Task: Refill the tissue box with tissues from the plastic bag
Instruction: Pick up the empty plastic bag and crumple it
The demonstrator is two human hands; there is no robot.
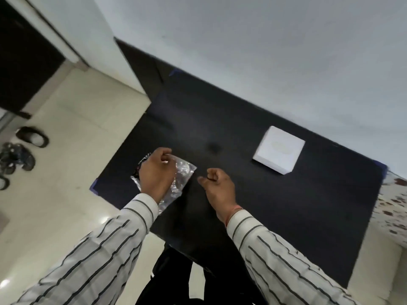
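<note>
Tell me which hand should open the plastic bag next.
Left. The left hand is already on the plastic bag, apparently pinching its top, while the right hand hovers curled beside it, holding nothing.

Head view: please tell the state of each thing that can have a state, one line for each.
plastic bag: lying on the table, pinched by the left hand.
tissue box: closed, resting apart from both hands.
left hand: shut on the plastic bag.
right hand: loosely curled, holding nothing.
table: dark, bearing bag and box.
</note>
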